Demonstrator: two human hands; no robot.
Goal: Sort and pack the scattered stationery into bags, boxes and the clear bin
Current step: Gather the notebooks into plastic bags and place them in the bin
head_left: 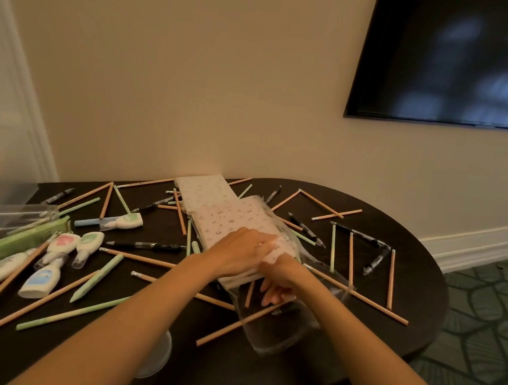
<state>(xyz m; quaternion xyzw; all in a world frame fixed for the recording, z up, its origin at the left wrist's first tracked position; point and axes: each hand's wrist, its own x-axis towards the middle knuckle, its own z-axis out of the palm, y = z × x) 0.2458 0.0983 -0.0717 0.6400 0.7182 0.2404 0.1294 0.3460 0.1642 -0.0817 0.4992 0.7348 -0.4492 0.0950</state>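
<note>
A stack of patterned white notebooks lies mid-table, partly inside a clear plastic bag. My left hand rests flat on top of the stack. At the stack's near end, my right hand grips it at the bag's mouth, thumb above and fingers curled beneath. A second notebook stack sits behind, by the wall. Wooden pencils, pale green pencils, black pens and correction tapes lie scattered over the dark table.
A green box and the clear bin sit at the table's left edge. A white round object shows below the table's front edge. A dark screen hangs on the wall, and patterned carpet lies to the right.
</note>
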